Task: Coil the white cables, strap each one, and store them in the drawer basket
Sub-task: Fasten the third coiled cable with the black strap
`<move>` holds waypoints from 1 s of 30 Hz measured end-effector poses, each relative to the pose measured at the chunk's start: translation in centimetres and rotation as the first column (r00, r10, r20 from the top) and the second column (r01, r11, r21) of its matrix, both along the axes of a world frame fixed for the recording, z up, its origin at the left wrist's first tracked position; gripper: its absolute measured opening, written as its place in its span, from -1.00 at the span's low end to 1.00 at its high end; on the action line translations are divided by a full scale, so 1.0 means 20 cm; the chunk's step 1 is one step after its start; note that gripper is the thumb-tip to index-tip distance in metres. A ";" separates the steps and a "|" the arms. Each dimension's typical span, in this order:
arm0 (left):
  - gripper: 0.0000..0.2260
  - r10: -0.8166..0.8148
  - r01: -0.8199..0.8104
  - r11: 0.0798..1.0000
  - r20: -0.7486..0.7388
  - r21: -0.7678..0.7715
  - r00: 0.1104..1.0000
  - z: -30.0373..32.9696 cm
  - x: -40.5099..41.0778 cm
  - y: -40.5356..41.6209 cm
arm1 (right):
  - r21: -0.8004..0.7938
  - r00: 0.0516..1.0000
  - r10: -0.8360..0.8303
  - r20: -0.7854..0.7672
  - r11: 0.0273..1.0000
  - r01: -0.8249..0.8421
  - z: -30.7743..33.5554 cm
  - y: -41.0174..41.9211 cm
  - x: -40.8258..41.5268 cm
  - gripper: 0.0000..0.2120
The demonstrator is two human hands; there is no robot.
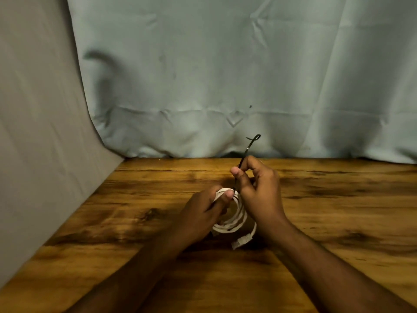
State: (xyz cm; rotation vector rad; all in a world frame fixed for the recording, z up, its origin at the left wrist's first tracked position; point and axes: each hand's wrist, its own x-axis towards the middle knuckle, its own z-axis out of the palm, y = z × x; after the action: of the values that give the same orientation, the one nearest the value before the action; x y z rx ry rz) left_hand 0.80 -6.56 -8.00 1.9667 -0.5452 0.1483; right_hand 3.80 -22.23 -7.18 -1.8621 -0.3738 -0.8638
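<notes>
Your left hand [203,211] grips the coiled cable [234,219] at its top, fingers curled round the bunched loops, holding it just above the desk [338,222] about midway along, toward the back edge. Your right hand [255,184] pinches a black tie [248,150] between thumb and forefinger; its lower end meets the coil by your left thumb, and its free end sticks up, curled. The risks, as I judge them: loosen the left grip and the loops will spring apart before the tie is cinched. Pull the tie at an angle and it may catch only some strands. The loose connector end [242,241] hangs low and could snag. No drawer basket is in view.
</notes>
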 end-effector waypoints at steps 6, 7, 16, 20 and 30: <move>-0.61 0.046 -0.106 0.970 0.264 0.218 0.963 -0.03 0.01 0.02 | 0.111 0.983 0.064 -0.173 0.993 -0.046 0.00 0.00 0.04 -0.66; -0.63 0.047 -0.124 0.959 0.290 0.255 0.956 -0.04 0.01 0.02 | 0.146 0.971 0.106 -0.213 0.986 -0.076 0.01 0.00 0.04 -0.66; -0.64 -0.002 -0.112 0.919 0.288 0.379 0.958 -0.04 0.00 0.04 | 0.711 0.597 0.661 -0.455 0.673 -0.204 0.03 0.01 -0.01 -0.83; -0.66 -0.015 -0.128 0.932 0.388 0.340 0.922 -0.06 0.02 0.05 | 0.748 0.507 0.724 -0.467 0.629 -0.210 0.03 0.02 -0.03 -0.86; -0.65 0.211 -0.330 0.914 0.419 0.236 0.883 -0.10 0.11 0.08 | 0.506 0.673 0.595 -0.439 0.783 -0.362 -0.02 0.01 -0.02 -0.58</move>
State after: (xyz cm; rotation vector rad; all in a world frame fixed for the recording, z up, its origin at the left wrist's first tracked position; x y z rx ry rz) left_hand 2.95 -4.97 -10.09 2.3269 -0.5616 0.6812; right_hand 3.41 -21.98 -7.53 -1.4465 -0.2704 0.0406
